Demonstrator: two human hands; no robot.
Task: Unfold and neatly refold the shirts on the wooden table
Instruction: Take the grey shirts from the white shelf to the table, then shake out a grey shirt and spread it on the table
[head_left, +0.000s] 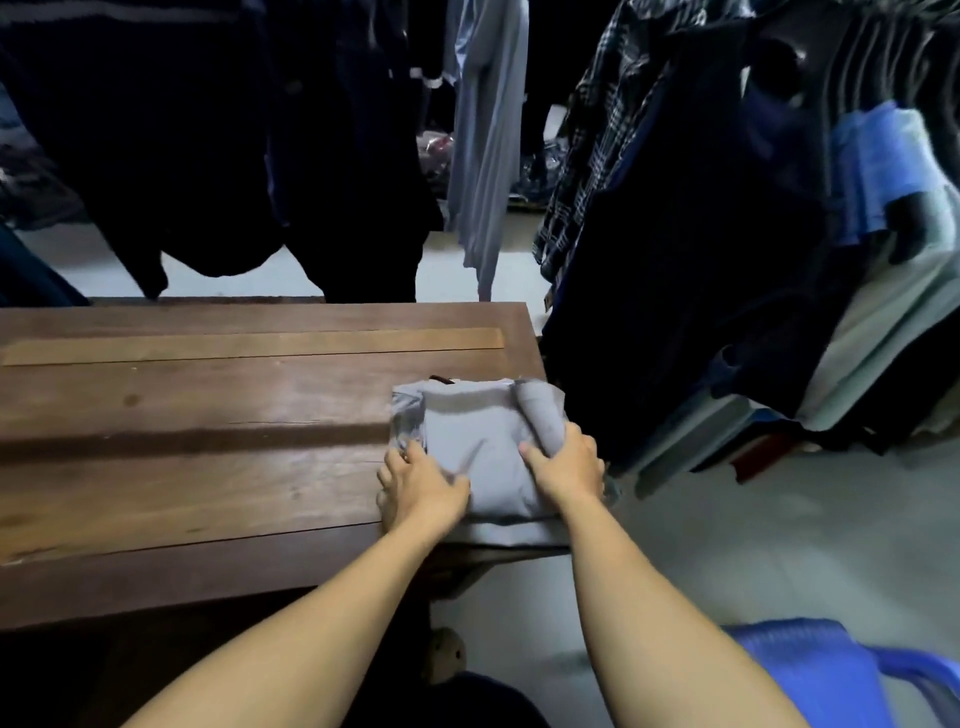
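Forearms, bare, reach forward from the bottom edge. Hanging garments (675, 249) fill the back and right, mostly dark, some plaid and blue. Wooden table (208, 415) comes next, its planks running left to right. Blue plastic chair (810, 670) sits low right on the floor.

Grey shirt (478, 426) is at the table's near right corner in a compact folded bundle that reaches the near edge. Its right side looks rolled and its left edge rumpled.

Right hand (563, 462) grips the rolled right side, thumb on top, fingers curled round the edge. Left hand (421, 486) lies on the left edge, fingers spread, thumb on the cloth. It is blurred, so I cannot tell whether it pinches or just presses.

Progress: only this one shirt shows on the table. It is folded but not neat, so it is likely either not yet opened or a refold that needs squaring. Spreading it flat, if that is not yet done, and a tidy final fold look left to do.
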